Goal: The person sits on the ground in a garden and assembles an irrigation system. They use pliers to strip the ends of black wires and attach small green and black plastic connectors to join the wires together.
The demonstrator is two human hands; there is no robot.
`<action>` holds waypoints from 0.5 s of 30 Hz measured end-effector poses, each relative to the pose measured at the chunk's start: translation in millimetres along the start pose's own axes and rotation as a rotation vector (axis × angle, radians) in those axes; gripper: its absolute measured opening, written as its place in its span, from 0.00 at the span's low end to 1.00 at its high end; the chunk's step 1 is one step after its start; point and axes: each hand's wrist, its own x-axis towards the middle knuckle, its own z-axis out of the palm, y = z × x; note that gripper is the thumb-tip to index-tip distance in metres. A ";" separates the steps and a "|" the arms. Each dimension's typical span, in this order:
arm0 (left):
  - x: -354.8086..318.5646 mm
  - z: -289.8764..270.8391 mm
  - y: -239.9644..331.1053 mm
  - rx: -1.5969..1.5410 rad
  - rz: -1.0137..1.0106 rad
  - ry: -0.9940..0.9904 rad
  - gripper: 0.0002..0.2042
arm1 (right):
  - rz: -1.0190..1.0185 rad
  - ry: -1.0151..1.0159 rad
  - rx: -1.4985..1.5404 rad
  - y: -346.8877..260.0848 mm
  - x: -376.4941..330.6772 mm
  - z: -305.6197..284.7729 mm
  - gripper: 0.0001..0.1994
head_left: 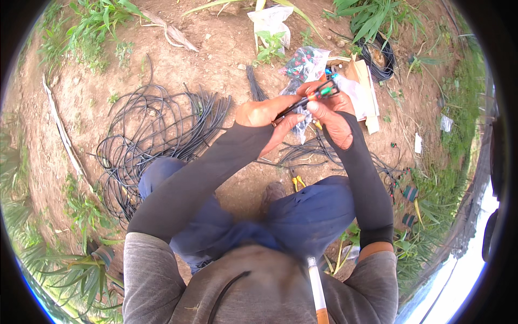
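Observation:
Out in front of my knees, both hands work on one piece. My left hand (264,114) is closed round a thin black tube (288,109). My right hand (332,120) pinches the tube's far end, where a small black sprinkler head (327,90) with green and orange parts sits. The exact joint between tube and head is partly hidden by my fingers. Just behind the hands lie a clear plastic bag (306,60) of small red and green pieces and an open cardboard box (362,89).
A large tangle of black tubing (145,140) spreads over the dirt on the left. Yellow-handled pliers (297,182) lie between my legs. A coil of black tube (380,56) rests at the back right. A cigarette (317,289) juts in at the bottom.

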 end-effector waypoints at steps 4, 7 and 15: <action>10.4 -8.7 -1.2 -0.421 -0.356 -0.239 0.17 | -0.145 0.305 0.329 -15.8 0.0 -25.8 0.08; 11.2 -11.0 -18.3 -0.127 -0.263 -0.378 0.14 | -0.417 0.488 0.401 -46.1 -22.4 -82.8 0.07; 7.3 -15.7 -40.1 0.034 -0.271 -0.721 0.12 | -0.696 0.633 0.440 -104.3 -157.9 -233.8 0.06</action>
